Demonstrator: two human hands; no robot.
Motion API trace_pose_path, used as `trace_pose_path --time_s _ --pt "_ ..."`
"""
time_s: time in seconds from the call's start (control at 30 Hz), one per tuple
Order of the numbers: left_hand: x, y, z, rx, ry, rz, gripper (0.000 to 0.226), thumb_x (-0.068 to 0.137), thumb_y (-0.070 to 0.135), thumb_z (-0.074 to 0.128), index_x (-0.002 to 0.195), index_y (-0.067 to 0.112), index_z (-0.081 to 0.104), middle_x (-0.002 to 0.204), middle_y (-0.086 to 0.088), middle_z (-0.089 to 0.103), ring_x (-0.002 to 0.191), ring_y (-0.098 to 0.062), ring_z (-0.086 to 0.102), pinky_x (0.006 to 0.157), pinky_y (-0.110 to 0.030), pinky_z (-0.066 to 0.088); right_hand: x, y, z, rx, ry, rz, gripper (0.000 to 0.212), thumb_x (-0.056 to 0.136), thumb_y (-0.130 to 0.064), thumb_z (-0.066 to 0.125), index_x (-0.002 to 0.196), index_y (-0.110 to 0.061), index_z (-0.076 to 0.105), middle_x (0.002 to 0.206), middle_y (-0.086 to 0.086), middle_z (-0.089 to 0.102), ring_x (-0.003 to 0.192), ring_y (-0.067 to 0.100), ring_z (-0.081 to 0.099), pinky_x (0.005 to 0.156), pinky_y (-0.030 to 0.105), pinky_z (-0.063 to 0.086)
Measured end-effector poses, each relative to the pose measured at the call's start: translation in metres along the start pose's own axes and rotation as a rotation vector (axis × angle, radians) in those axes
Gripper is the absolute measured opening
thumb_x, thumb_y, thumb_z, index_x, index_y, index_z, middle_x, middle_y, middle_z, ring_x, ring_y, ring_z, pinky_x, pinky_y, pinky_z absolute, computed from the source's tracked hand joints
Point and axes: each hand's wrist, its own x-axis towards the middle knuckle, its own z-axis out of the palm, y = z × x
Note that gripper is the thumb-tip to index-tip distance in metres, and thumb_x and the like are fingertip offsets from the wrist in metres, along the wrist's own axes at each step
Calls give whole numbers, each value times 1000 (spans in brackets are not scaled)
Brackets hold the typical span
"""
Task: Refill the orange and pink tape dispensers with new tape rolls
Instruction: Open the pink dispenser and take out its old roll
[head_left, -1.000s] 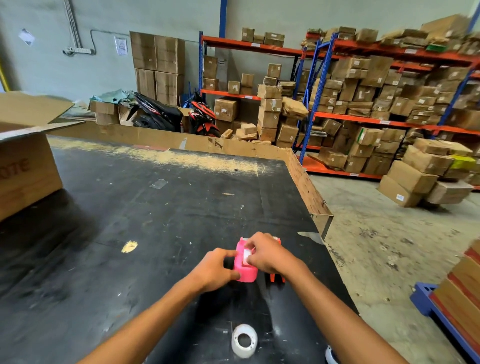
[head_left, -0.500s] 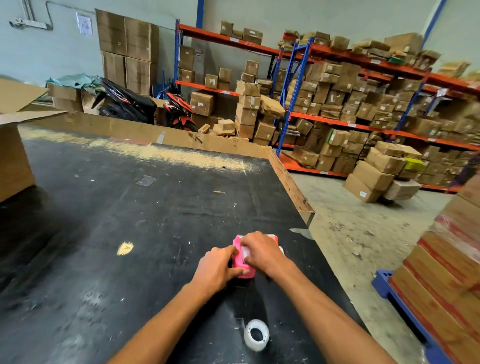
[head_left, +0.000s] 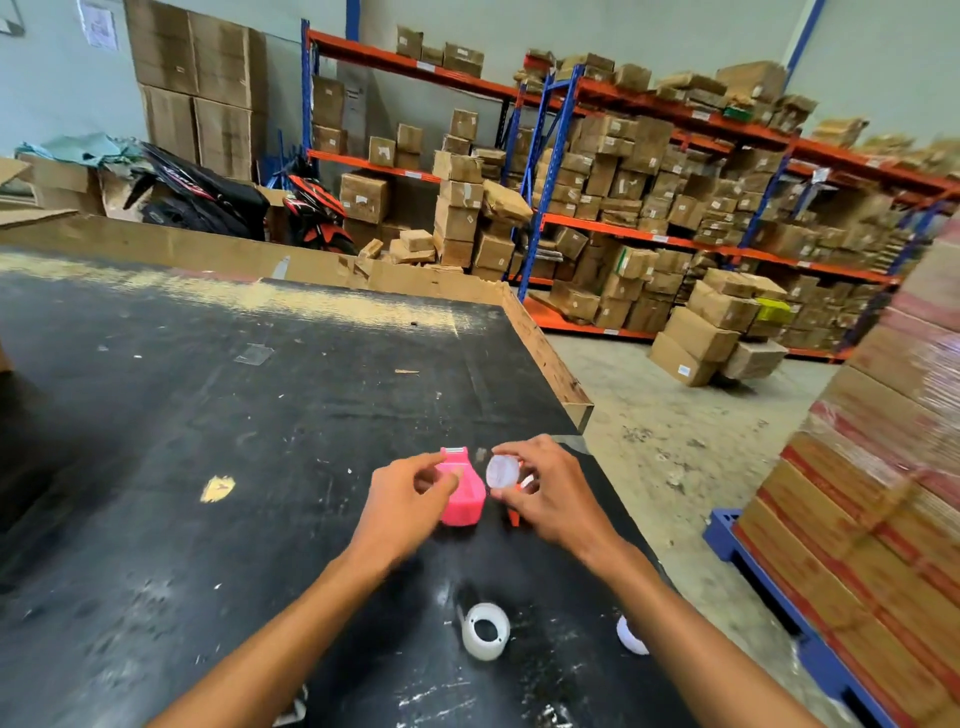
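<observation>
One head-worn camera looks forward and down, close over the table (head_left: 260, 441).

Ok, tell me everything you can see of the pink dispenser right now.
The pink dispenser is a small, bright pink, plastic-looking shell standing on the black table, with a pale serrated strip along its far top edge. The left hand touches its left side. The right hand holds a whitish round piece beside it. Whether it holds tape is hidden.

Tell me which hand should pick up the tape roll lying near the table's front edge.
Left, probably. The right hand pinches a small clear disc; the left hand hovers by the pink dispenser, holding nothing, roughly above the roll.
</observation>
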Motion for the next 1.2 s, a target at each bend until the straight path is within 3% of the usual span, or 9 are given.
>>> trace_pose_path --time_s 0.07,0.17,0.3,0.43,0.67,0.8,0.93,1.1,1.2 --pt "-12 11 3 -237 -65 -106 23 87 31 63 83 14 78 80 -12 76 67 -16 73 73 -28 59 -7 -6 -5 19 -23 -40 42 74 -7 73 114 -19 67 98 3 54 83 18 60 72 24 52" --pt "-29 23 15 -373 -126 -181 33 85 32 67 82 0 76 79 -18 76 62 -17 71 62 -18 57 -25 -15 -7 87 -71 -70 45 75 -5 73 119 -13 65 104 6 55 91 23 63 68 10 47" --pt "-45 26 32 -511 -168 -256 29 85 19 68 90 -9 73 86 -20 74 57 -9 68 56 -13 54 -48 -14 -10 243 2 -14 35 78 -2 70 113 -7 67 96 6 63 79 12 61 68 14 50" --pt "-62 38 45 -622 -173 -292 13 84 13 68 85 2 74 84 -13 75 63 -9 70 58 -14 57 -68 -3 -15 249 78 -81 21 80 -4 68 100 -9 70 85 -6 61 82 10 62 73 24 55" --pt "-89 44 50 -522 -165 -269 23 84 18 67 95 -1 75 82 -16 75 67 -17 72 63 -18 59 -90 9 -24 347 40 -108 34 78 -4 68 110 -15 69 85 -14 67 78 3 64 73 14 53" --pt "-103 40 53 -490 -180 -225 20 86 16 65 96 2 76 86 -11 74 75 -15 65 69 -20 58 -100 16 -20 333 -46 -104 40 73 -14 74 112 -22 69 94 6 73 82 13 66 78 21 53" --pt "-113 37 50 -525 -219 -275 39 77 28 68 94 -6 72 87 -16 70 84 -20 66 81 -26 58 -102 18 -22 395 -162 -117 45 73 -13 78 116 -19 68 102 10 73 87 16 69 84 24 57" --pt "-119 41 39 -632 -171 -333 25 77 15 69 95 -2 71 87 -16 75 74 -14 73 64 -16 58 -95 22 -38 497 -187 -92 33 76 -7 77 108 -14 71 82 -3 72 75 1 65 69 13 52" --pt "-124 37 31 -604 -63 -356 37 61 21 76 89 -4 69 89 -26 72 69 -16 72 59 -15 57 -90 35 -41 229 -271 -77 30 76 -10 76 105 -14 72 73 -8 65 71 5 62 72 19 51"
